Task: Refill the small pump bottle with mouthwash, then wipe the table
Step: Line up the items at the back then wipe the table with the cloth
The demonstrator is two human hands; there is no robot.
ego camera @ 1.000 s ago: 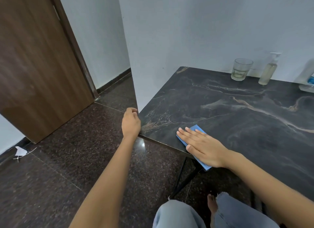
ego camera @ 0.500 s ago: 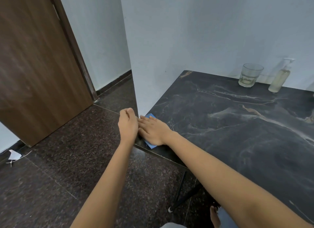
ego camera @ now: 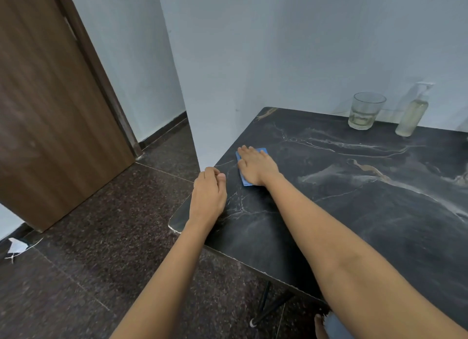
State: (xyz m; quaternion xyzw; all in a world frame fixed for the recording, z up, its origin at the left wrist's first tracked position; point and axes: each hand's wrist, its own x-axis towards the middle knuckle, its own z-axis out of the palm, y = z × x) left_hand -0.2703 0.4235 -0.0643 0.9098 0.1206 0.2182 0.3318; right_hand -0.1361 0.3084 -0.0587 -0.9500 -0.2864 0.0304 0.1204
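Blue cloth (ego camera: 262,151), folded to a flat rectangle, lies on the bench (ego camera: 354,212) close to its left edge, about halfway back. Nearest us, a black bench leg (ego camera: 268,309) slants down under the front edge, with a bit of denim (ego camera: 335,330) at the bottom of view. Up at the front-left corner the left hand (ego camera: 208,195) grips the bench's left edge, fingers curled over it and thumb on top. Just beyond, the right hand (ego camera: 255,165) lies flat on the cloth, fingers straight and pressed down, pointing at the far-left corner. The cloth's long axis runs near to far, roughly in line with the left edge, its ends showing in front of the wrist and past the fingertips.

The bench top is dark marble-look stone, glossy, veined white and tan. Far back, along the far edge by the wall, a clear glass (ego camera: 366,111) holds a little pale liquid. Just to its right stands the pump bottle (ego camera: 412,116), upright, long axis vertical, pale yellow liquid filling much of it; its pump head is too blurred to tell which way the spout faces.

Speckled dark floor (ego camera: 101,262) to the left, a white scrap (ego camera: 16,246) on it, a brown wooden door (ego camera: 50,111) beyond, and pale blue-grey walls (ego camera: 278,47).
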